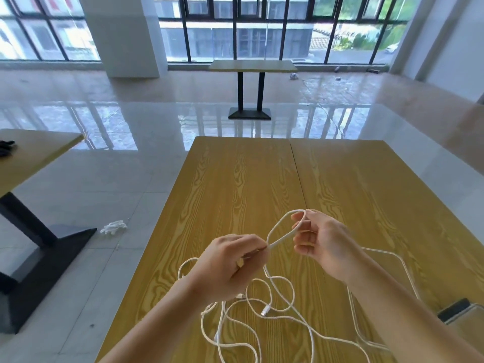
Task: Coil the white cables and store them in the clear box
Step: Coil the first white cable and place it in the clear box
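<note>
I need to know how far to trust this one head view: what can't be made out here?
- Clear box: right forearm covers much of it; contents unreadable through the transparent wall.
- White cables: tangled, bottom edge cuts them; count unclear.
- Left hand: its grip on the cable end faces away.
- Dark object: unidentifiable.

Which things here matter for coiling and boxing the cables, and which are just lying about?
For the job:
- white cables, loose on the wooden table
- cable loop held between left hand and right hand
- clear box, under the right forearm

Lying about:
- white scrap on the floor
- dark item on the left table
</note>
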Demonstrator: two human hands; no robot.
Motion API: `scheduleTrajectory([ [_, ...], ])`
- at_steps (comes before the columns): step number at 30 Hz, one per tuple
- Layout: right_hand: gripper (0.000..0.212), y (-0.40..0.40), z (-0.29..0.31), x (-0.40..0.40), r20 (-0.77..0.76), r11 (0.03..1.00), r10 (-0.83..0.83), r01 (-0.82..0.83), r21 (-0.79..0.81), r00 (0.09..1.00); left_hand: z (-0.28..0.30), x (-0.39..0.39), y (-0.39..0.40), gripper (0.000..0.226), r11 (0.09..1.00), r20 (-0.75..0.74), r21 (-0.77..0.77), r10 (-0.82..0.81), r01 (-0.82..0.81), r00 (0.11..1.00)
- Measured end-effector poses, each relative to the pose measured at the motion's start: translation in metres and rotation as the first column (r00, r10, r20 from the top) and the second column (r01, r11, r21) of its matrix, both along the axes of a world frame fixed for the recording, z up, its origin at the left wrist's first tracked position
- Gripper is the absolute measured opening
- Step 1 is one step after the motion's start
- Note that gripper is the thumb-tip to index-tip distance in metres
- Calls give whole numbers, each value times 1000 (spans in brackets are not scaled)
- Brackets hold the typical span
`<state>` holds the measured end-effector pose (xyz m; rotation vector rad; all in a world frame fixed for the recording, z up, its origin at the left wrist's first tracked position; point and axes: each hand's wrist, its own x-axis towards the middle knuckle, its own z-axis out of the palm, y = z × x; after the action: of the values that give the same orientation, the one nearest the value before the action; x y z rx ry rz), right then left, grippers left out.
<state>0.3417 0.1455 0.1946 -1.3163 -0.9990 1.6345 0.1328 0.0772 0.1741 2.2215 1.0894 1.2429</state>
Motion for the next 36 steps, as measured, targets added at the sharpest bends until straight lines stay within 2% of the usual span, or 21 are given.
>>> scheduleTrajectory([
  [4, 23, 11, -2, -3, 182, 989, 83, -104, 107, 980, 30, 20, 19, 25, 999, 119, 41, 13, -18, 993],
  [6, 19, 15, -3, -8, 217, 975, 156, -186, 125, 964, 43, 27, 27, 27, 998, 203, 42, 30, -39, 979],
  [11, 14, 16, -8, -30, 242, 958, 190, -234, 167, 951, 70, 40, 43, 32, 993, 468, -112, 73, -23, 881],
  [17, 21, -1, -17, -63, 290, 946, 231, -284, 154, 929, 92, 36, 55, 15, 955, 661, -286, 134, 82, 738],
  [21, 12, -15, -17, -74, 303, 910, 305, -370, 186, 903, 98, 23, 63, 17, 931, 673, -359, 212, 62, 709],
  [25, 16, -25, -11, -67, 458, 817, 355, -509, 271, 815, 98, 4, 77, 10, 910, 655, -415, 282, 21, 701],
  [27, 20, -28, -3, -60, 529, 776, 340, -550, 310, 778, 99, -4, 85, 9, 894, 619, -447, 331, -27, 712],
  [31, 24, -26, 17, -43, 683, 671, 264, -638, 378, 681, 102, -10, 96, 21, 852, 580, -517, 419, -82, 698],
  [34, 27, -24, 36, -32, 747, 631, 243, -686, 362, 619, 101, -10, 102, 17, 799, 565, -594, 500, -97, 657],
  [36, 29, -23, 48, -26, 776, 604, 233, -713, 356, 586, 99, -7, 104, 23, 764, 541, -636, 543, -109, 642],
])
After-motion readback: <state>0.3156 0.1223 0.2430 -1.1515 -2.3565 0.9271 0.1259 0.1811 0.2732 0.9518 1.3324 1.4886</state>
